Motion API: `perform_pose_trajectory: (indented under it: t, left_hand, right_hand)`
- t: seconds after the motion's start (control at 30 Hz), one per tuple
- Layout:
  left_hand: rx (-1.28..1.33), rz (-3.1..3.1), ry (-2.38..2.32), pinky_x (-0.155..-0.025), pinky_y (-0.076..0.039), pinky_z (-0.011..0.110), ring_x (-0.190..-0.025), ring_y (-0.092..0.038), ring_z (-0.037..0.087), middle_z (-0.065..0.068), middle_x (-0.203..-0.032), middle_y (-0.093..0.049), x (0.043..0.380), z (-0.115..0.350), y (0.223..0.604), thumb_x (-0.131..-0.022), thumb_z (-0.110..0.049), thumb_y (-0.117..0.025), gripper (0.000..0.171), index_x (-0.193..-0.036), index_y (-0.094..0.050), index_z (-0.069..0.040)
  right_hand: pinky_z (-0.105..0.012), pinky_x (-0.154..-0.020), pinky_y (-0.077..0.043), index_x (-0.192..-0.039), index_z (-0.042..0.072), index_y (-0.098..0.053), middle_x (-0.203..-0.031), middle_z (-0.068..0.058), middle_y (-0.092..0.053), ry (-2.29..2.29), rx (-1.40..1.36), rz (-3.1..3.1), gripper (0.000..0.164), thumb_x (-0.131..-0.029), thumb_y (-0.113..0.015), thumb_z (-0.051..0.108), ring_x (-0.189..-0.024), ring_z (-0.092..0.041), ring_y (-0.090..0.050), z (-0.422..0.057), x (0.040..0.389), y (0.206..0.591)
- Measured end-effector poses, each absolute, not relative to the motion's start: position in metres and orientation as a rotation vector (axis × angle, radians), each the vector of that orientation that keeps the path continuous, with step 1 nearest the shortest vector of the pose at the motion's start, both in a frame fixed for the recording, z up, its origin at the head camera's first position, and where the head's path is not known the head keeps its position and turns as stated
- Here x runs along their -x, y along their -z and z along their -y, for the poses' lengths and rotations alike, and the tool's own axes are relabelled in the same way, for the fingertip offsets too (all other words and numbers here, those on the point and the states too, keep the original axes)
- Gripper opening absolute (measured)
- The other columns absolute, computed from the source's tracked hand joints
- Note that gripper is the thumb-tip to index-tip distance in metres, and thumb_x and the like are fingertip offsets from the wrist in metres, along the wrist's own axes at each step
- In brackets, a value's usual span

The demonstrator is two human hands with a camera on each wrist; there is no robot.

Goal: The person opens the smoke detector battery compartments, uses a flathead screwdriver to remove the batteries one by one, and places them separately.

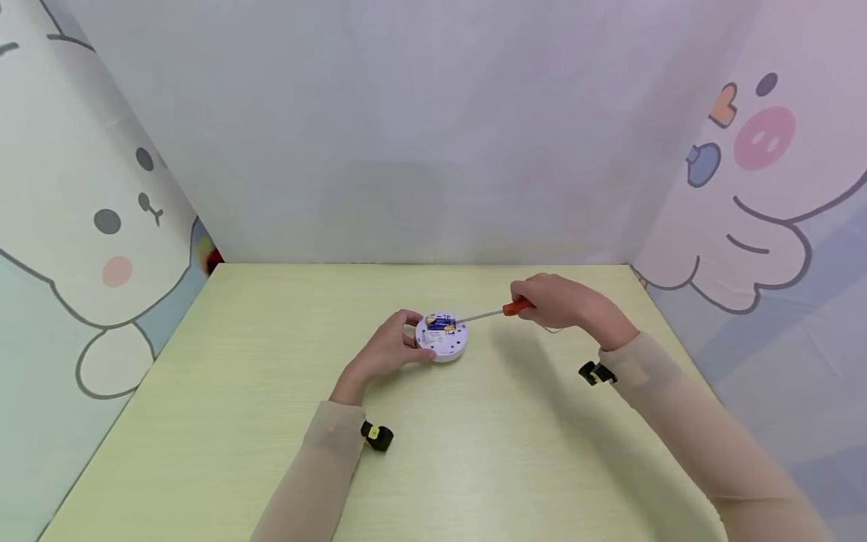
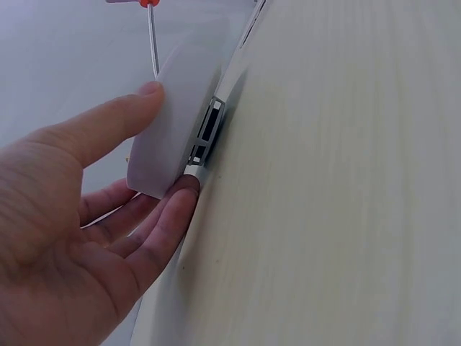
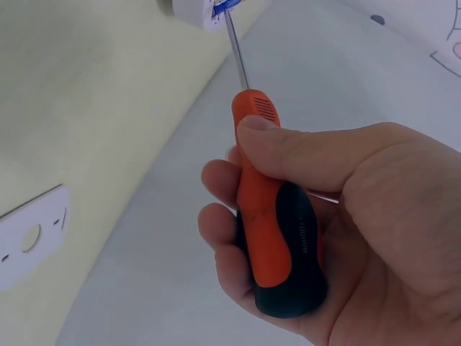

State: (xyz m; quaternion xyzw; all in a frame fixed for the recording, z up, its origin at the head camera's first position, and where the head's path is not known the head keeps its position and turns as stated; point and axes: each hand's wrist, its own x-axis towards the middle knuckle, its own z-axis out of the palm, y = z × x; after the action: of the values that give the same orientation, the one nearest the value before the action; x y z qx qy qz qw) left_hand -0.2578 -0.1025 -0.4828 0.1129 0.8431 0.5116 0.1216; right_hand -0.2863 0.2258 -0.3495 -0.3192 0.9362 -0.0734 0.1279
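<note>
My left hand (image 1: 389, 348) grips a round white smoke alarm (image 1: 443, 348) by its rim, thumb on the near side and fingers curled round the far side. A blue battery (image 1: 440, 323) sits in the recess of its upturned face. Dark slots (image 2: 209, 133) show low on the casing in the left wrist view. My right hand (image 1: 558, 297) holds a screwdriver (image 3: 263, 209) with an orange and black handle, thumb along the grip. Its thin metal shaft (image 1: 481, 315) points left, the tip right at the battery's end.
A flat white plate (image 3: 32, 234) with a round hole lies on the table at the left of the right wrist view. The pale wooden table (image 1: 203, 421) ends at a grey-white backdrop (image 1: 420, 135). Cartoon-printed cloth walls (image 1: 81, 248) stand on both sides.
</note>
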Motion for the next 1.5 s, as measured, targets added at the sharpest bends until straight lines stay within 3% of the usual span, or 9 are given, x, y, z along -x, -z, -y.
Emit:
perform_pose_trajectory:
  t: [0.7, 1.5]
  left_hand:
    - [-0.338, -2.467, -1.484, -0.088, -0.057, 0.036, -0.101, -0.069, 0.018, 0.005, -0.141, -0.058, 0.258, 0.103, 0.484, -0.085, -0.022, -0.093, 0.076, -0.146, -0.051, -0.011]
    - [-0.346, -2.446, -1.529, -0.084, -0.057, 0.035, -0.099, -0.069, 0.018, 0.007, -0.127, -0.062, 0.252, 0.099, 0.477, -0.086, -0.018, -0.092, 0.07, -0.142, -0.052, -0.008]
  right_hand:
    - [-0.038, -0.075, -0.053, -0.094, 0.007, -0.067, -0.084, -0.002, -0.066, -0.1, 0.968, -2.755, 0.007, -0.097, -0.073, 0.005, -0.077, -0.02, -0.058, -0.193, 0.284, 0.323]
    - [-0.033, -0.071, -0.053, -0.088, 0.01, -0.068, -0.081, -0.001, -0.065, -0.498, 0.901, -2.747, 0.012, -0.093, -0.076, 0.002, -0.072, -0.02, -0.055, -0.139, 0.28, 0.296]
